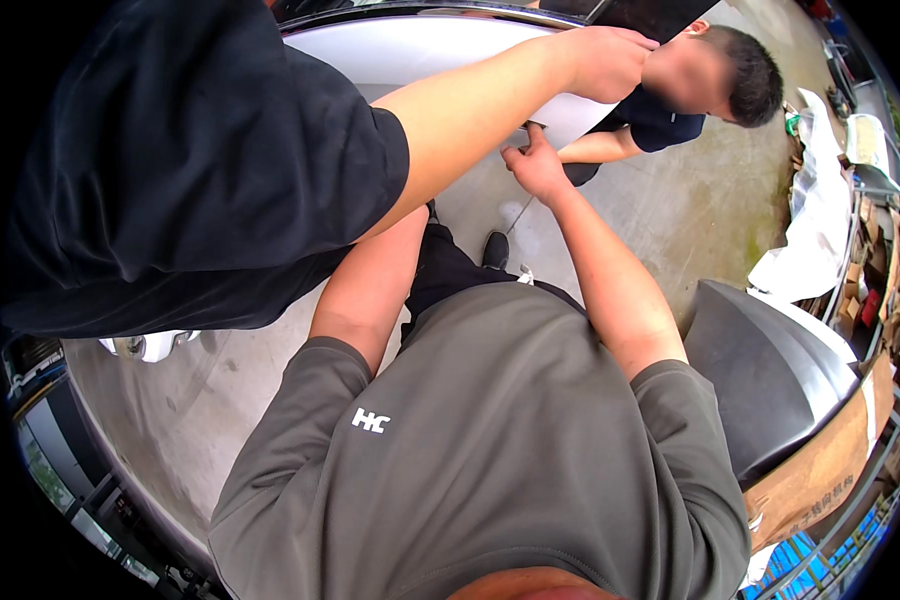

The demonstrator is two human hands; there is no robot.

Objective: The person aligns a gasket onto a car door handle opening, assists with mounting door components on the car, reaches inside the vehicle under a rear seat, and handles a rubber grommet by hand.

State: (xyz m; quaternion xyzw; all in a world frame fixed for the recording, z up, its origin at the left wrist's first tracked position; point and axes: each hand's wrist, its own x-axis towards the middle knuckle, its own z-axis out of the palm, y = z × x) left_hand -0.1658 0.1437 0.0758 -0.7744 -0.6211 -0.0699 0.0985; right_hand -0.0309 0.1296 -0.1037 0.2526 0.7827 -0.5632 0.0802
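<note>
Head view puts your right hand [537, 172] at the near edge of the white panel [570, 115], fingers bent beside a small dark spot; whether they grip anything, you cannot tell. Your left hand is hidden behind a co-worker's arm [480, 105], so its grip cannot be told. Ahead of you, the panel sits above the floor [710, 205], near a second co-worker [660, 125].

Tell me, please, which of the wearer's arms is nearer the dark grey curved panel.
Right: the right arm is left of the panel; the left arm is farther left, beyond the torso.
</note>
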